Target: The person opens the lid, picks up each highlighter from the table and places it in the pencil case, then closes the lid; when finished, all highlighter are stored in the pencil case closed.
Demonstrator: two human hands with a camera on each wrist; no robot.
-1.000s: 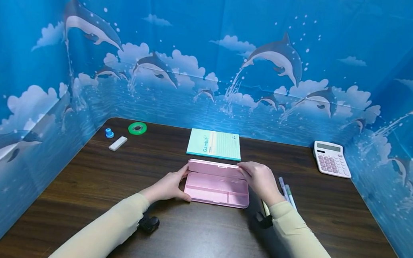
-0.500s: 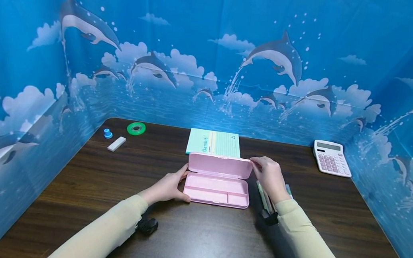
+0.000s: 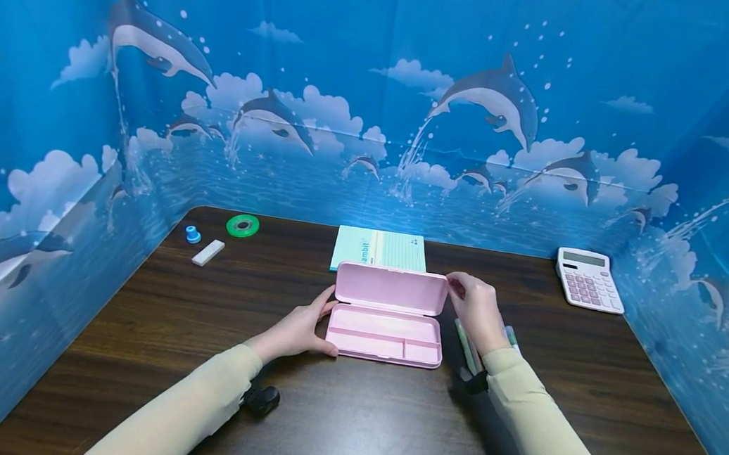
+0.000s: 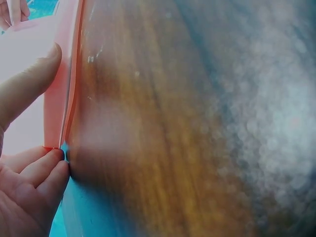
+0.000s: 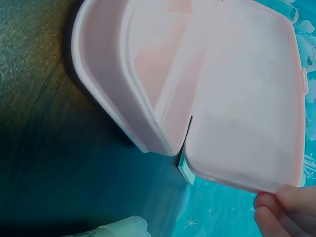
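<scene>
A pink pencil case (image 3: 359, 345) lies with its lid (image 3: 390, 289) raised on the hinge at the back. Its tray shows one long compartment and smaller ones along the front, with nothing in them. At the case's left end my left hand (image 3: 294, 330) grips it, thumb at the front corner and fingers (image 4: 42, 170) at the back. My right hand (image 3: 476, 309) pinches the upper right corner of the lid; in the right wrist view thumb and fingertips (image 5: 286, 192) meet on the lid's edge.
Several pens (image 3: 469, 349) lie beside and partly beneath my right wrist. Behind the lid is a notebook (image 3: 382, 246), partly covered. A calculator (image 3: 589, 280) sits back right. Back left are a green tape roll (image 3: 242, 225), a white eraser (image 3: 208, 252) and a small blue object (image 3: 192, 234).
The lid has swung up and back from a lower angle, led by my right hand, which moved right and slightly away. My left hand has stayed on the case's left end.
</scene>
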